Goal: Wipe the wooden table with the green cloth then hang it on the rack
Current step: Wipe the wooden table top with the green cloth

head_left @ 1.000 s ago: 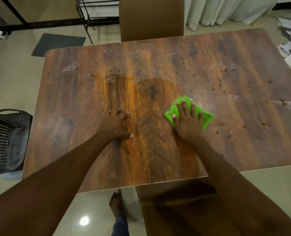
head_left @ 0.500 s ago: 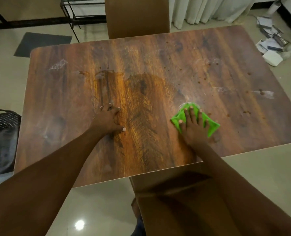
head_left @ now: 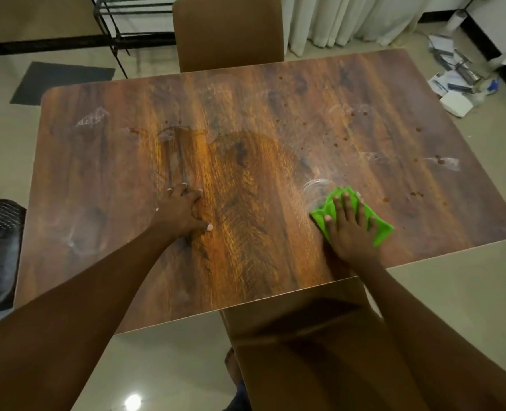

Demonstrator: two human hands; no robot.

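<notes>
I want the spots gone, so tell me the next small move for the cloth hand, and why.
Probably slide the right hand, pressing flat on the green cloth, rightward and away across the wooden table: dark spots and white smears lie just beyond it, while the left hand braces flat on the wood.

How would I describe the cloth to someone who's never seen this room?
Find the wooden table, then its near right part. There the right hand presses flat on the green cloth, the only bright green thing in view.
</notes>
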